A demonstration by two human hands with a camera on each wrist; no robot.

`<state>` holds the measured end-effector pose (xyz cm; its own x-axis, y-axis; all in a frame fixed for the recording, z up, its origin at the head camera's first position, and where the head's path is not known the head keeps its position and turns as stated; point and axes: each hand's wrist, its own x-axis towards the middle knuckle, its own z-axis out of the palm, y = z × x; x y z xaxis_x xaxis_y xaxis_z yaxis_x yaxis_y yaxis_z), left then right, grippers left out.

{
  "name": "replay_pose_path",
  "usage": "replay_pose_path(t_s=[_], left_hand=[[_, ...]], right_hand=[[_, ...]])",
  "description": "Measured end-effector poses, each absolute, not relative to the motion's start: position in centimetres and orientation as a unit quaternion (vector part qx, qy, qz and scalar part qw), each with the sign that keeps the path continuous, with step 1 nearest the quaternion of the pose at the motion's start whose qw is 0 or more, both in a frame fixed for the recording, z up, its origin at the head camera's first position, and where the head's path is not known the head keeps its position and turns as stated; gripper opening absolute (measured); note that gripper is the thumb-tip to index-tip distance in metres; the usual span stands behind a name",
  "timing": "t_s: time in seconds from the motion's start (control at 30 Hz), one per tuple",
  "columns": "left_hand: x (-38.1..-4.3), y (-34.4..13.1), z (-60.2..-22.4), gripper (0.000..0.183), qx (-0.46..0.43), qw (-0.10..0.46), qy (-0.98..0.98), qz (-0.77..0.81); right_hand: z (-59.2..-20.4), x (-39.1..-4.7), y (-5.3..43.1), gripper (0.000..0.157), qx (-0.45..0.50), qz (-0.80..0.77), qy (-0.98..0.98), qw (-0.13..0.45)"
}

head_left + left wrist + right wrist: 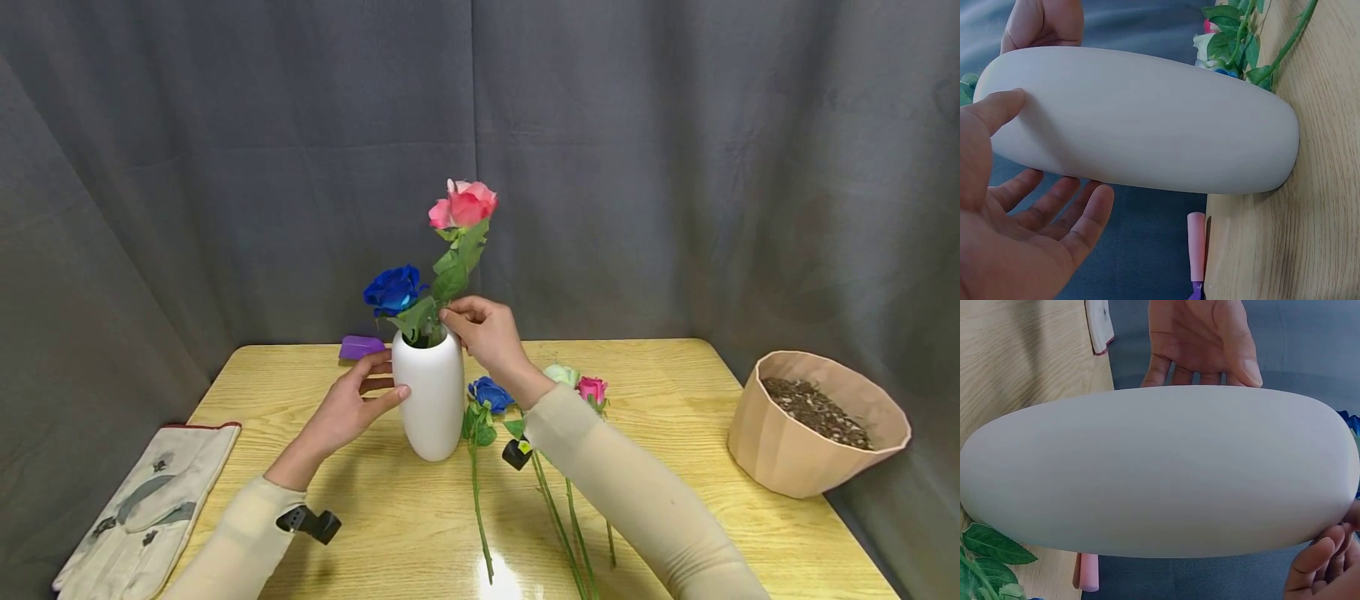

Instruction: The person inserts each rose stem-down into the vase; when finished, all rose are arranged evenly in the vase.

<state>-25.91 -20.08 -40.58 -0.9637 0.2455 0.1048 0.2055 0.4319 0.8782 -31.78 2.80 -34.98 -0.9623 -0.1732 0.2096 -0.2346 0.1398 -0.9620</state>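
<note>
A white vase [433,404] stands upright on the table, with a blue rose [392,292] leaning out of its mouth to the left. My left hand [348,408] holds the vase from the left, thumb on the front and fingers around the far side; the left wrist view shows the thumb against the white wall [1147,119]. At the vase's mouth my right hand [491,337] pinches the stem of a pink rose [468,204], whose bloom rises above the blue one. In the right wrist view the vase hides the lower stems.
Right of the vase lie a blue rose [491,394], a pale green-white rose [561,375] and a dark pink rose [592,389], stems toward me. A purple trowel [361,347] lies behind the vase. Folded gloves [161,500] sit at left, a peach planter [780,450] with soil at right.
</note>
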Motion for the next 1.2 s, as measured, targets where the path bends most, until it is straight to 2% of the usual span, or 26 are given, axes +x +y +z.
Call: replay_pose_path(t_s=[0.43, 1.2], left_hand=[[-26.0, -20.2, -40.6, 0.072, 0.129, 0.021, 0.847, 0.515], [-26.1, -20.0, -40.6, 0.071, 0.134, 0.007, 0.849, 0.512]], right_hand=[[-35.3, -31.8, 2.9, 0.019, 0.130, 0.626, -0.769, 0.028], [-35.5, -31.1, 5.9, 0.021, 0.121, 0.634, -0.764, -0.014]])
